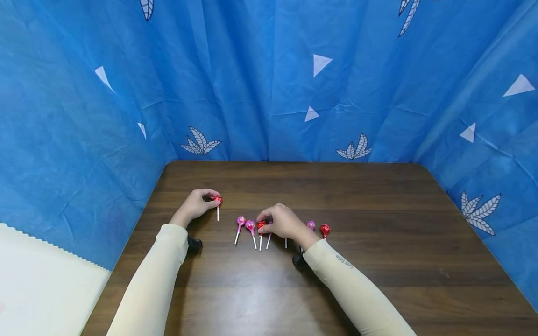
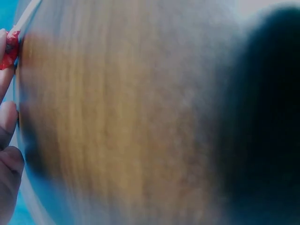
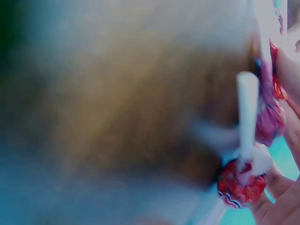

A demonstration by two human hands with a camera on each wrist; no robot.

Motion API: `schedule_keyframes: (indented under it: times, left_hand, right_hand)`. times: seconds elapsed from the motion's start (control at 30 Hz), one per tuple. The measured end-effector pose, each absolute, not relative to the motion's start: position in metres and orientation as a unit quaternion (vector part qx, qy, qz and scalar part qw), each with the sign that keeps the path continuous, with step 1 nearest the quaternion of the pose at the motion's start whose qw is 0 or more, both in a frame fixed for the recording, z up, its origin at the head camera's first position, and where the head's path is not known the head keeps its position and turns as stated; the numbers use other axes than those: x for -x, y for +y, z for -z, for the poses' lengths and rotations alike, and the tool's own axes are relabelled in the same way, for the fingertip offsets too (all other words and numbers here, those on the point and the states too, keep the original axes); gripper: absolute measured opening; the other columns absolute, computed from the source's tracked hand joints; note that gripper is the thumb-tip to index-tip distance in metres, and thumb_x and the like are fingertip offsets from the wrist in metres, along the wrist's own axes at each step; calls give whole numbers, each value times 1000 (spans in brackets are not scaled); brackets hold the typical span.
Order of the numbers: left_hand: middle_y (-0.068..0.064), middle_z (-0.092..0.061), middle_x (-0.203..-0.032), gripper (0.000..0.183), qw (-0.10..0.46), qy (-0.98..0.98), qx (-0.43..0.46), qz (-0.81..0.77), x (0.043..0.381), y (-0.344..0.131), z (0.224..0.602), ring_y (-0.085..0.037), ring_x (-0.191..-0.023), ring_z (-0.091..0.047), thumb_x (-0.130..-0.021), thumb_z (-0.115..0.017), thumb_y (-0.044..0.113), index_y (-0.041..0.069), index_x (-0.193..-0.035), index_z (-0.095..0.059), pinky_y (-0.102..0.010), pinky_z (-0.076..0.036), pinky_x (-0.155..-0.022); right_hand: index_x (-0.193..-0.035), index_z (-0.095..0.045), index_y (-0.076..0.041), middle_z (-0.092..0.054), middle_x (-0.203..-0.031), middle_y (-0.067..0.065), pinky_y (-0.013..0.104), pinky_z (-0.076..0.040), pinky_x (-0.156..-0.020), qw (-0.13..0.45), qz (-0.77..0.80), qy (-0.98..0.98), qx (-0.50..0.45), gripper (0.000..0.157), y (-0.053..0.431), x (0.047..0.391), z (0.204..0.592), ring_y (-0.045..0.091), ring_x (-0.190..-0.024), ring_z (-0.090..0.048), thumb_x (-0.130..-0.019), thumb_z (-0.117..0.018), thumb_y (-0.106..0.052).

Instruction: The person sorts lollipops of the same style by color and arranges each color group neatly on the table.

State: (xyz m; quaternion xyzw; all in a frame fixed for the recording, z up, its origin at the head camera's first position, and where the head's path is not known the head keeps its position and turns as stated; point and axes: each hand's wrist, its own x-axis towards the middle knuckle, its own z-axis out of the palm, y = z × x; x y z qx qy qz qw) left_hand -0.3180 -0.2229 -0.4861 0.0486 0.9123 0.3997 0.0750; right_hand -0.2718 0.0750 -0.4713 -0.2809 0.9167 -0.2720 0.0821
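Note:
My left hand (image 1: 196, 205) pinches a red-wrapped lollipop (image 1: 217, 199) between thumb and fingers at the left of the table, its white stick pointing toward me. At the left edge of the left wrist view, the same red wrapper (image 2: 11, 49) shows by the fingertips. Near the middle, my right hand (image 1: 282, 221) has thumb and fingers around another red lollipop (image 1: 261, 225). Two pink lollipops (image 1: 250, 226) lie just left of it. A purple one (image 1: 310, 225) and a red one (image 1: 325, 229) lie to its right. Other lollipops are partly hidden under this hand.
The lollipops form a rough row on the dark wooden table (image 1: 378, 205), sticks toward me. Blue patterned curtain (image 1: 252, 84) hangs behind the table and along both sides. A cream cloth (image 1: 42, 284) lies at the lower left. Dark wrist devices (image 1: 194, 246) sit under both forearms.

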Motion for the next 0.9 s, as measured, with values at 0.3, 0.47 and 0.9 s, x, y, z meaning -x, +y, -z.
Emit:
schedule_keyframes:
  times: [0.3, 0.47, 0.9]
  left_hand:
    - [-17, -66, -118, 31, 78, 916, -46, -391, 319, -225, 488, -33, -115, -55, -94, -69, 19, 6, -121, -68, -51, -38, -108]
    - [-16, -66, -119, 32, 81, 914, -43, -394, 322, -225, 490, -32, -115, -55, -93, -70, 21, 7, -121, -68, -50, -38, -110]
    - [-15, -66, -119, 32, 80, 915, -34, -394, 322, -223, 487, -30, -114, -56, -93, -71, 21, 8, -122, -68, -49, -38, -108]
  right_hand:
    - [-109, -76, -13, -74, -104, -4, 39, -50, -97, 103, 334, 907, 236, 29, 70, 306, 447, 17, -106, -65, -83, -81, -23]
    - [-110, -75, -12, -74, -106, 0, 40, -49, -99, 99, 339, 908, 225, 29, 57, 330, 437, 20, -109, -64, -83, -81, -20]
    - [-109, -75, -14, -73, -110, 0, 37, -47, -103, 127, 280, 928, 210, 27, 39, 353, 448, 20, -107, -62, -84, -80, -21]
